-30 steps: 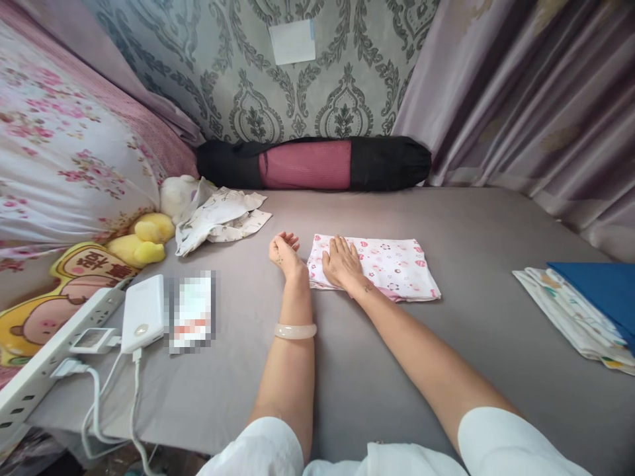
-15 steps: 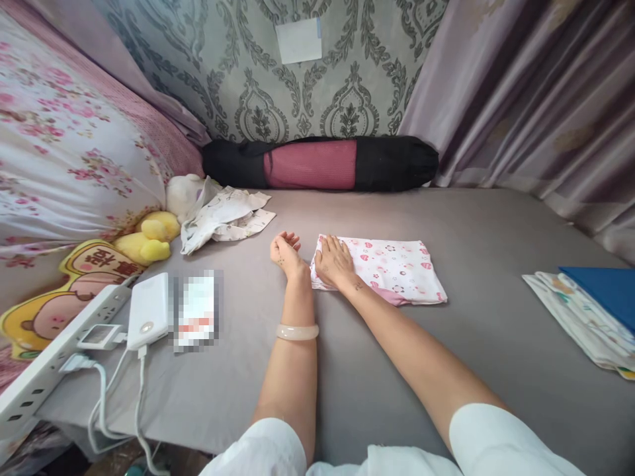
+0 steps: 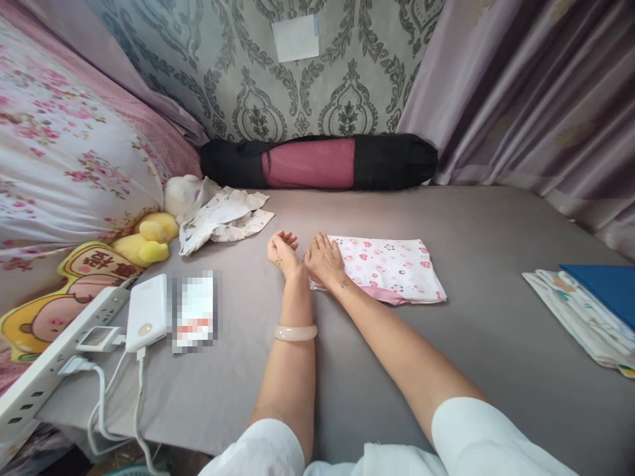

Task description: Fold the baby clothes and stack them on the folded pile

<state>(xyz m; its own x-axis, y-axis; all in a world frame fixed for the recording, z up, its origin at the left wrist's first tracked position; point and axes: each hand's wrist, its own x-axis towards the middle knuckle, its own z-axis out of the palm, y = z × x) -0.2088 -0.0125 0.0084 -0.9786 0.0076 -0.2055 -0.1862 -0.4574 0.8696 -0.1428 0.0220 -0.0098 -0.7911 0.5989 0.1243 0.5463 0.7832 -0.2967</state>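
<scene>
A folded white cloth with pink hearts and flowers [image 3: 391, 264] lies flat on the grey bed sheet [image 3: 476, 330]. My right hand [image 3: 325, 260] rests palm down over the cloth's left end, fingers stretched out and pointing away from me. Just left of it, my left hand [image 3: 284, 252] stands on its edge, palm turned away, with its fingers loosely curled and apart. I see nothing held in it. A pale bangle [image 3: 296, 333] circles my left forearm.
At the back lies a long black and pink bag [image 3: 317, 162]. Crumpled white cloth [image 3: 225, 215] and plush toys [image 3: 149, 238] sit left. Nearer are a power bank [image 3: 147, 314], cables and a power strip [image 3: 64, 350]. Folded cloths [image 3: 570, 317] and a blue item [image 3: 602, 294] lie right.
My right hand has slid left along the cloth toward its left edge, closer to my left hand, uncovering more of the print. My left hand has barely moved.
</scene>
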